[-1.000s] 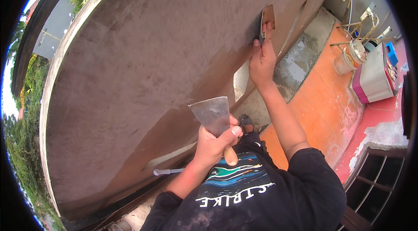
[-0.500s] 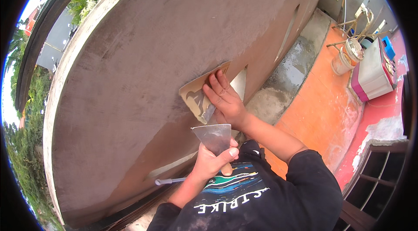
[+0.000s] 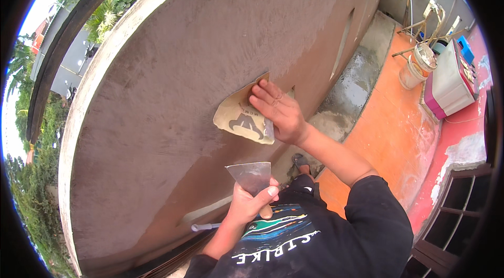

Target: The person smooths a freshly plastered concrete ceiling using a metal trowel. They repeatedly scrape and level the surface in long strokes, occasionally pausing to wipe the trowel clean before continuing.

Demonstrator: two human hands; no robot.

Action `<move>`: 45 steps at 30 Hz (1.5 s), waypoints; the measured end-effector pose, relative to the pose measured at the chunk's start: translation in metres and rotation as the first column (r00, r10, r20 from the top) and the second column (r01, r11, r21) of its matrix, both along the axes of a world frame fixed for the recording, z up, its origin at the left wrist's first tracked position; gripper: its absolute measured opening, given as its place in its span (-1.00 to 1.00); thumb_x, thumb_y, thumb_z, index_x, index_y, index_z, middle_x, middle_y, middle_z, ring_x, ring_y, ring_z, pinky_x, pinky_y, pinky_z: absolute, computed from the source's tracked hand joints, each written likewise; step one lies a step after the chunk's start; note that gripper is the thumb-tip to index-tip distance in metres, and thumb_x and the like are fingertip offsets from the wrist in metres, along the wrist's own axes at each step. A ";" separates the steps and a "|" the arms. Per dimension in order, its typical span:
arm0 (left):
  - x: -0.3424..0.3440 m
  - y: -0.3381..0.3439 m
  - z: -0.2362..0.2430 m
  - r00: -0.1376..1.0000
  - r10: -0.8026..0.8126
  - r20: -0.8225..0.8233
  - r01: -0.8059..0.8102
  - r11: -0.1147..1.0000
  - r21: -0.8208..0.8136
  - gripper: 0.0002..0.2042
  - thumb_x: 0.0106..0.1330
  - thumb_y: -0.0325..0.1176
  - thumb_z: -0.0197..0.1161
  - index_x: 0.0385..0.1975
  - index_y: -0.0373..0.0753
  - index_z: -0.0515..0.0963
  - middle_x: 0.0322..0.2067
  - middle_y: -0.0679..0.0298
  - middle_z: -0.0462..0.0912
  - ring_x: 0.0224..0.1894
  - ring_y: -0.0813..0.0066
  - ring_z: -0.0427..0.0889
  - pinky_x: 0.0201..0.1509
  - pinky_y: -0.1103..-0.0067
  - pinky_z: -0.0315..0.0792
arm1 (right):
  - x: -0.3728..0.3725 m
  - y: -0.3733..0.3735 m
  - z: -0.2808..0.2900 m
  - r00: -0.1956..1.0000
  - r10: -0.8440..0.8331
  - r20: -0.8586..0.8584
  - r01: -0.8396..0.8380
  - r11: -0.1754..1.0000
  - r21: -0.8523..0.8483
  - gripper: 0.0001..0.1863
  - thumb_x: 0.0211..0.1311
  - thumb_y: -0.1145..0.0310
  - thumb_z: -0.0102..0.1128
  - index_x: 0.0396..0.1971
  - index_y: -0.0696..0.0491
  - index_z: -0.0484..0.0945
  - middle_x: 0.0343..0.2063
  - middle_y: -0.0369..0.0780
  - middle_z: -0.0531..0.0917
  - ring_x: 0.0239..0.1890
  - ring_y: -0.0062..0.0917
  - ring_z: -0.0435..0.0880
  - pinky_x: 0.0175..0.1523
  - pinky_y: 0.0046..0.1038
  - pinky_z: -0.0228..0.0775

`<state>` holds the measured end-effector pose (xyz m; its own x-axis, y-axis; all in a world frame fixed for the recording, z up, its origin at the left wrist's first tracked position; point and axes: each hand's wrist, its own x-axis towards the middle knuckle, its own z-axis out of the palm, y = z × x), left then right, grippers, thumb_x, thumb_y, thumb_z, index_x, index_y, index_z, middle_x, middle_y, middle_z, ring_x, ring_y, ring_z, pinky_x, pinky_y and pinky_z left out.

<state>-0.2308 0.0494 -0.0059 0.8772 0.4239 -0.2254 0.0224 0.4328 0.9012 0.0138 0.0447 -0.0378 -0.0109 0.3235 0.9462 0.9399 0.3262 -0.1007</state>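
In my left hand (image 3: 251, 202) is a putty knife (image 3: 252, 175), its wide metal blade pointing up and away from me and its wooden handle inside my closed fingers. My right hand (image 3: 281, 113) lies with nearly straight fingers over a tan sheet of sandpaper (image 3: 244, 120), holding it against the brown wall (image 3: 157, 94). The printed backing faces me and the lower edge curls off the surface. My right thumb is hidden. A small greyish strip shows at the sheet's edge beside my palm; I cannot tell what it is.
A pale ledge (image 3: 79, 120) edges the wall at left, with plants beyond. Narrow slots (image 3: 344, 42) pierce the wall. To the right, the orange floor (image 3: 367, 141) holds paint-smeared buckets (image 3: 418, 65), a wooden stand (image 3: 433, 26) and a white-and-magenta box (image 3: 449, 84). A dark-framed window (image 3: 457, 210) is at lower right.
The sandpaper has turned and tilted under my right hand, so more of its printed backing shows. My left hand and the putty knife have shifted slightly down and left.
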 end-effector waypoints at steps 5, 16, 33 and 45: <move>0.001 -0.003 -0.003 0.998 -0.033 -0.060 0.033 0.999 0.014 -0.82 0.28 -0.35 0.36 -0.25 -0.31 0.58 -0.41 0.34 0.63 -0.39 0.65 0.63 -0.31 0.68 0.52 | 0.050 0.010 0.031 0.874 -0.184 -0.451 0.283 0.945 0.163 -0.45 0.06 0.70 0.06 0.15 0.23 0.49 0.28 0.02 0.40 0.42 -0.04 0.20 0.37 -0.24 0.24; 0.002 -0.006 0.000 0.999 -0.042 -0.013 0.042 0.998 -0.054 -0.81 0.32 -0.32 0.31 -0.23 -0.32 0.58 -0.47 0.33 0.62 -0.42 0.65 0.60 -0.37 0.69 0.47 | 0.065 0.014 0.090 0.770 -0.283 -0.572 0.397 0.914 0.081 -0.56 0.27 0.52 0.03 0.16 0.18 0.50 0.23 0.03 0.46 0.39 -0.12 0.27 0.37 -0.16 0.24; 0.016 -0.006 -0.012 1.000 -0.018 -0.008 0.016 0.993 -0.120 -0.84 0.36 -0.36 0.24 -0.21 -0.33 0.55 -0.50 0.27 0.61 -0.65 0.74 0.33 -0.54 0.72 0.25 | 0.028 0.013 0.097 0.978 -0.208 -0.007 0.208 0.976 0.071 -0.56 0.22 0.48 0.06 0.13 0.10 0.55 0.20 -0.06 0.52 0.41 -0.17 0.26 0.48 -0.14 0.03; 0.014 -0.008 -0.017 1.000 -0.008 0.026 0.011 0.994 -0.108 -0.84 0.39 -0.37 0.20 -0.22 -0.34 0.54 -0.51 0.27 0.60 -0.67 0.75 0.30 -0.57 0.73 0.19 | 0.038 0.002 0.116 0.906 -0.418 -0.068 0.422 0.904 0.074 -0.60 0.23 0.47 0.07 0.07 0.09 0.60 0.19 -0.11 0.55 0.48 -0.17 0.12 0.53 -0.03 -0.35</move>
